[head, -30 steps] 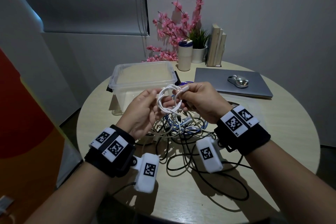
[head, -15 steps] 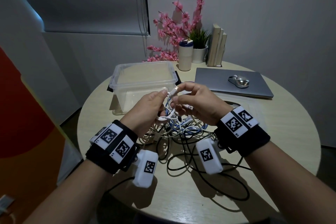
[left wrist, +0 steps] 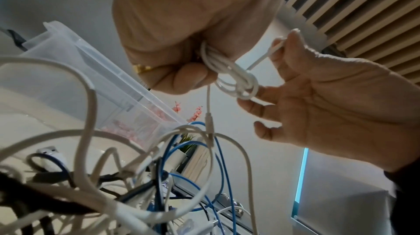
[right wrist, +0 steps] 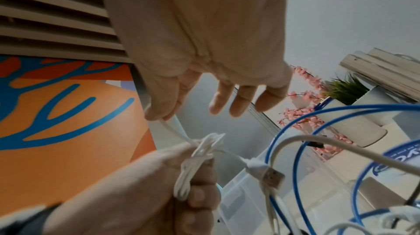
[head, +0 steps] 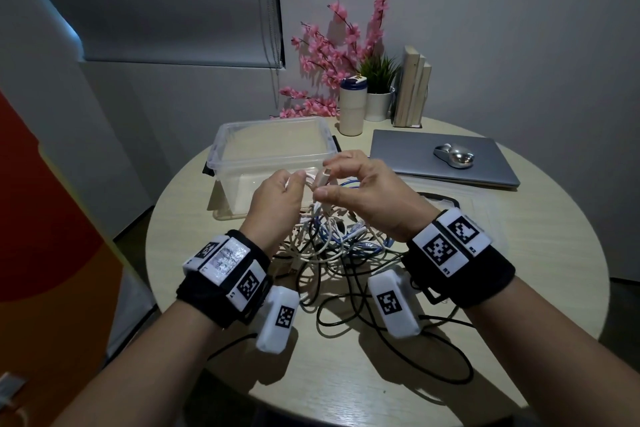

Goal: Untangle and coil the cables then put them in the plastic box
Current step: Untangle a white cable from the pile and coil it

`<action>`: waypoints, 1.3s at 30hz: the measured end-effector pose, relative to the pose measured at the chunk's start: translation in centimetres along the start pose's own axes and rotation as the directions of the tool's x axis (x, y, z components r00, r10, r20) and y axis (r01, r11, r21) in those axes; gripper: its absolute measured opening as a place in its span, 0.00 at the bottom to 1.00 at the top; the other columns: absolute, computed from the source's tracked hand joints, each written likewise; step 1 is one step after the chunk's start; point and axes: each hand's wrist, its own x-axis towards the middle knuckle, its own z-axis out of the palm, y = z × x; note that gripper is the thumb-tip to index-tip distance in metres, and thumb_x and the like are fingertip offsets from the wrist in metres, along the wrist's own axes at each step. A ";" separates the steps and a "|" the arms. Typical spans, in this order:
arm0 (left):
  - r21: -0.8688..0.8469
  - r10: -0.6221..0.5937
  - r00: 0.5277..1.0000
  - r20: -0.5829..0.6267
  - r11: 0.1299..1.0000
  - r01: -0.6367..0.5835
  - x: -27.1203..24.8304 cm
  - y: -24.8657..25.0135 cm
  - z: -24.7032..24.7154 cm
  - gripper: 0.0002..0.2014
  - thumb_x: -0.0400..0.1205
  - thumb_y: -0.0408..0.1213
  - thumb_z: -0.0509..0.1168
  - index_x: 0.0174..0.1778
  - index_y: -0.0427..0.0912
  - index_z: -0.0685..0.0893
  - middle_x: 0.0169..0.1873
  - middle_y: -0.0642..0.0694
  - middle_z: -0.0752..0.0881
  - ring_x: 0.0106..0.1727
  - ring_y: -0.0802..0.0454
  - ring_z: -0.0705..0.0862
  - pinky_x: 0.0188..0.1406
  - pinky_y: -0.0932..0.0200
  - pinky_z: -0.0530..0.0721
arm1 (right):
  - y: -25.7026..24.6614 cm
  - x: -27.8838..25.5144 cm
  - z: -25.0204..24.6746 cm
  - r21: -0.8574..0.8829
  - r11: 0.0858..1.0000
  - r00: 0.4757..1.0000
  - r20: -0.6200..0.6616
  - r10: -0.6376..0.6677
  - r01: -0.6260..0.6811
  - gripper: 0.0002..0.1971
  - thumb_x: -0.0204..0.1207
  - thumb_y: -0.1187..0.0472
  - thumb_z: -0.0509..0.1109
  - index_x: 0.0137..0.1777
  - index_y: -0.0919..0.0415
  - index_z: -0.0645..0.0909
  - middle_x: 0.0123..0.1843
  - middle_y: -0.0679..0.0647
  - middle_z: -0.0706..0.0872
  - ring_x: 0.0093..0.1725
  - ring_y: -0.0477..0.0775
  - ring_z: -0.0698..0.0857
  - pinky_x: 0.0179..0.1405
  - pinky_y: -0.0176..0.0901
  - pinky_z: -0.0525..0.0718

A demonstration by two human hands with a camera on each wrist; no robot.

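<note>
A thin white cable [left wrist: 229,71] is bunched into a small coil, and my left hand [head: 294,184] grips it in its fist. My right hand [head: 327,178] pinches the loose strand of that cable [right wrist: 169,126] between thumb and forefinger, its other fingers spread. The strand wraps round the coil. Its USB plug [head: 321,180] sticks up between my hands; the other plug [left wrist: 209,124] hangs below. Both hands hover above the tangle of white, blue and black cables [head: 332,246] on the round table [head: 519,253]. The clear plastic box [head: 273,149] stands just behind my hands.
A closed grey laptop [head: 443,163] with a silver mouse [head: 453,158] lies at the back right. A tumbler [head: 351,106], a potted plant [head: 379,94], pink flowers and books [head: 414,87] stand at the far edge. Black cable loops [head: 433,357] trail toward the near edge.
The open white loop between my hands is now squeezed into a tight bundle in my left fist. My right hand has brought the loose end round it, and the USB plug now points up.
</note>
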 end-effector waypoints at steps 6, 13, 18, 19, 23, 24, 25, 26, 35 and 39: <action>0.002 0.019 1.000 -0.015 1.000 -0.019 0.0 -0.4 -0.3 0.17 0.86 0.51 0.55 0.42 0.43 0.78 0.28 0.49 0.75 0.34 0.46 0.74 0.38 0.44 0.77 | 0.2 0.5 -0.6 0.375 0.925 0.996 -0.036 0.077 -0.058 0.08 0.81 0.68 0.63 0.40 0.59 0.76 0.47 0.62 0.87 0.48 0.57 0.84 0.54 0.59 0.80; -0.276 0.169 0.955 0.245 0.956 -0.098 -2.4 0.8 -0.1 0.11 0.88 0.40 0.53 0.43 0.48 0.78 0.32 0.47 0.82 0.32 0.54 0.78 0.33 0.57 0.77 | 0.6 1.5 -1.1 0.435 0.877 0.914 -0.234 0.330 -0.205 0.08 0.86 0.62 0.56 0.45 0.61 0.71 0.38 0.62 0.84 0.29 0.54 0.81 0.28 0.47 0.83; -0.373 0.188 0.932 0.308 0.926 -0.063 -3.2 1.5 0.4 0.11 0.87 0.35 0.55 0.41 0.40 0.78 0.36 0.42 0.87 0.29 0.57 0.81 0.28 0.65 0.78 | 1.2 1.7 -1.0 0.366 0.907 0.884 -0.326 0.334 -0.207 0.06 0.79 0.66 0.68 0.46 0.60 0.73 0.36 0.62 0.81 0.25 0.53 0.78 0.20 0.37 0.76; -0.385 0.182 0.932 0.312 0.922 -0.051 -3.3 1.6 0.5 0.11 0.87 0.35 0.56 0.40 0.40 0.78 0.35 0.42 0.87 0.28 0.57 0.80 0.27 0.66 0.78 | 1.3 1.7 -1.0 0.360 0.910 0.882 -0.334 0.332 -0.206 0.09 0.77 0.67 0.70 0.47 0.58 0.71 0.37 0.62 0.81 0.24 0.52 0.78 0.18 0.35 0.73; -0.401 0.154 0.930 0.335 0.916 -0.007 -3.3 2.1 0.5 0.13 0.88 0.35 0.54 0.40 0.38 0.77 0.28 0.46 0.87 0.23 0.57 0.78 0.22 0.66 0.75 | 1.3 1.3 -0.8 0.331 0.928 0.906 -0.318 0.280 -0.170 0.08 0.75 0.70 0.72 0.45 0.61 0.75 0.32 0.62 0.81 0.22 0.52 0.78 0.17 0.36 0.74; -0.388 0.141 0.936 0.323 0.921 -0.004 -3.3 2.1 0.5 0.13 0.88 0.36 0.53 0.40 0.38 0.77 0.25 0.47 0.86 0.22 0.58 0.77 0.20 0.67 0.75 | 1.2 1.2 -0.7 0.319 0.933 0.912 -0.309 0.269 -0.167 0.06 0.74 0.69 0.72 0.43 0.63 0.77 0.32 0.63 0.82 0.24 0.54 0.79 0.21 0.38 0.77; -0.363 0.127 0.945 0.300 0.932 -0.010 -3.3 2.0 0.5 0.13 0.88 0.37 0.53 0.40 0.38 0.76 0.23 0.48 0.84 0.20 0.57 0.77 0.20 0.67 0.74 | 1.2 1.2 -0.5 0.305 0.938 0.920 -0.294 0.260 -0.168 0.04 0.75 0.69 0.72 0.41 0.65 0.80 0.32 0.64 0.82 0.26 0.56 0.80 0.25 0.43 0.79; -0.325 0.116 0.956 0.269 0.945 -0.023 -3.2 1.9 0.5 0.13 0.88 0.38 0.53 0.40 0.39 0.76 0.21 0.49 0.83 0.20 0.57 0.76 0.19 0.66 0.73 | 1.2 1.1 -0.4 0.288 0.942 0.927 -0.276 0.253 -0.171 0.04 0.75 0.68 0.72 0.40 0.66 0.82 0.33 0.65 0.83 0.29 0.58 0.80 0.29 0.48 0.80; -0.276 0.084 0.974 0.210 0.961 -0.023 -2.8 1.4 0.8 0.12 0.88 0.39 0.55 0.45 0.39 0.81 0.25 0.49 0.85 0.25 0.57 0.79 0.27 0.64 0.75 | 1.0 0.3 -0.4 0.273 0.947 0.970 -0.122 0.210 -0.171 0.09 0.72 0.74 0.72 0.51 0.67 0.84 0.39 0.64 0.85 0.34 0.55 0.83 0.31 0.42 0.78; -0.379 -0.126 0.879 0.460 0.867 0.323 -2.7 2.1 -0.3 0.25 0.88 0.52 0.47 0.47 0.40 0.84 0.30 0.47 0.85 0.34 0.51 0.82 0.38 0.57 0.74 | 0.9 0.4 -0.9 0.270 0.949 0.972 -0.120 0.200 -0.162 0.08 0.71 0.78 0.72 0.47 0.67 0.83 0.42 0.68 0.83 0.35 0.59 0.83 0.26 0.42 0.84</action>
